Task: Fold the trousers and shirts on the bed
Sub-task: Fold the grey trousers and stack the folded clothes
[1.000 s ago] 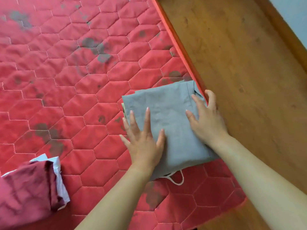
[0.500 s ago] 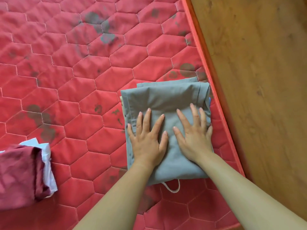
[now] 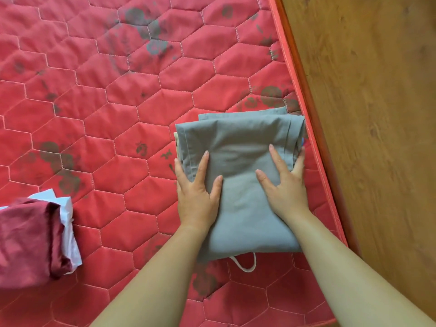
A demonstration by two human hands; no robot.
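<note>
Folded grey trousers (image 3: 240, 142) lie on the red quilted mattress (image 3: 113, 119), close to its right edge. A white drawstring loop (image 3: 245, 266) sticks out from their near edge, and a beige layer (image 3: 176, 139) peeks out under their left side. My left hand (image 3: 197, 187) rests on the left edge of the fold with straight fingers, its outer fingers running down beside the edge. My right hand (image 3: 285, 185) presses flat on the right edge in the same way.
A folded dark red garment (image 3: 28, 241) with a white one (image 3: 68, 223) beside it sits at the left edge of view. The mattress border (image 3: 313, 128) runs diagonally on the right, with a wooden floor (image 3: 377, 114) beyond it.
Both hands slid apart from the middle of the grey fold to its left and right edges. The view shifted, so the fold sits further right.
</note>
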